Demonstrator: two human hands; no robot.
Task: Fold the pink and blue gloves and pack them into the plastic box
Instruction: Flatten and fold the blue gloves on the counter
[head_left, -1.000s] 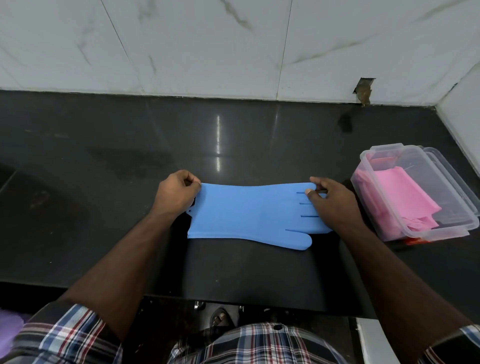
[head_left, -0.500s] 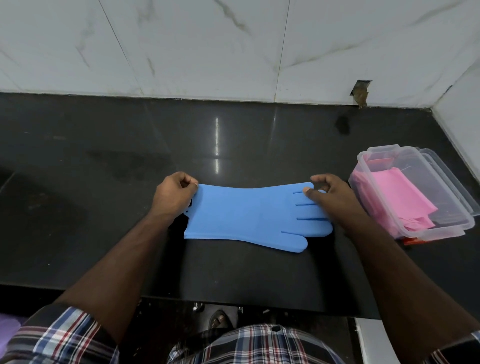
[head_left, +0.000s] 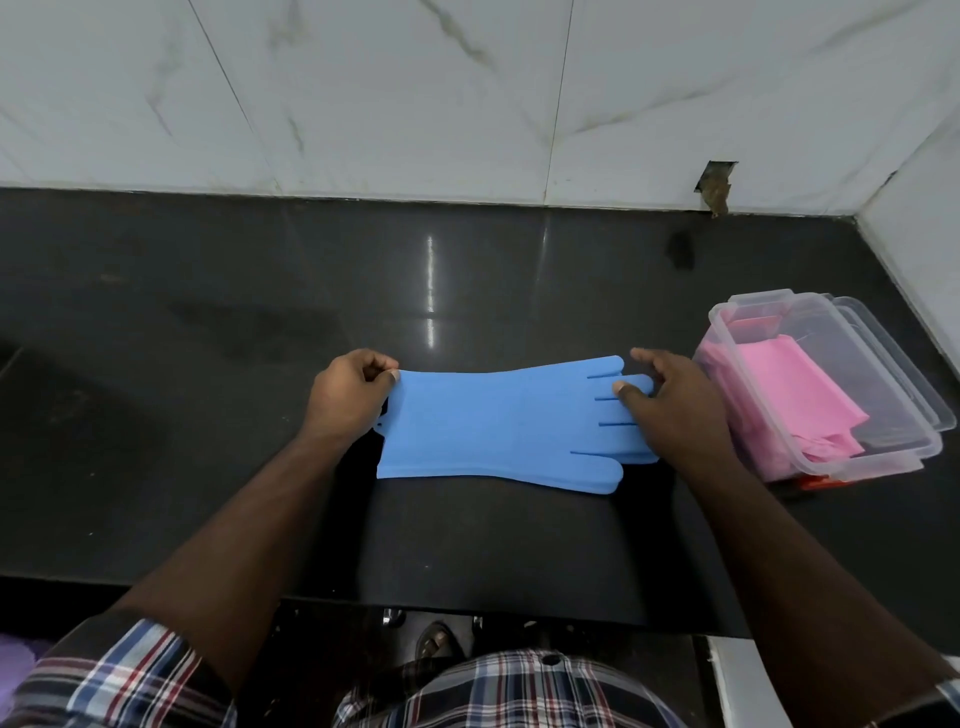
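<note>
The person's left hand (head_left: 349, 400) pinches the cuff end of the flat blue rubber glove (head_left: 501, 423), thumb and curled fingers closed on its far left corner. The glove lies stretched out flat on the dark polished stone counter (head_left: 208, 322), near the front edge and about midway along it, cuff to the left and fingers to the right.

At the other end, the right hand (head_left: 675, 410) is curled over the glove's fingers, thumb on top and fingertips tucked round the far side, so its grip looks closed on them. Just beside that hand, towards the right end of the counter, stands the clear plastic box (head_left: 810, 457), already holding the folded pink glove (head_left: 795, 400).

To my eye the fold is only now being set up. To do it well, both ends want lifting evenly, fingertips laid square onto the cuff so the edges line up, then pressed flat along the crease. Rubber like this probably springs back, so one hand should hold the fold down until it goes into the box.
</note>
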